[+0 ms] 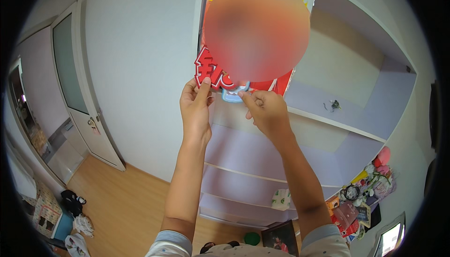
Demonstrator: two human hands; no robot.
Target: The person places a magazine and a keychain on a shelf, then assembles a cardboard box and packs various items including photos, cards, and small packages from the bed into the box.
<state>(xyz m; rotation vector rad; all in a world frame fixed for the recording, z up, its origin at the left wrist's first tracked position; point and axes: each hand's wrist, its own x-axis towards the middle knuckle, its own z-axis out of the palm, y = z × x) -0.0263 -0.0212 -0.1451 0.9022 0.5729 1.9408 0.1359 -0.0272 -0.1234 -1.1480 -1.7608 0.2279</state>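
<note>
1. Left hand (196,101), raised before the shelf unit (337,126), pinches the red cutout (205,67), thumb on its front.
2. Right hand (269,110), fingers curled, pinches the light-blue piece (230,97) by its right edge.
3. These 2 pieces are before the shelf unit's upper left.

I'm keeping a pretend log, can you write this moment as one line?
left hand: grips red cut-out sign | right hand: touches light-blue piece | behind them: shelf unit

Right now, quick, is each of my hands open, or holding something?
Left hand: closed, pinching the red, white-outlined character-shaped cutout.
Right hand: closed, pinching the light-blue piece at its edge.
</note>
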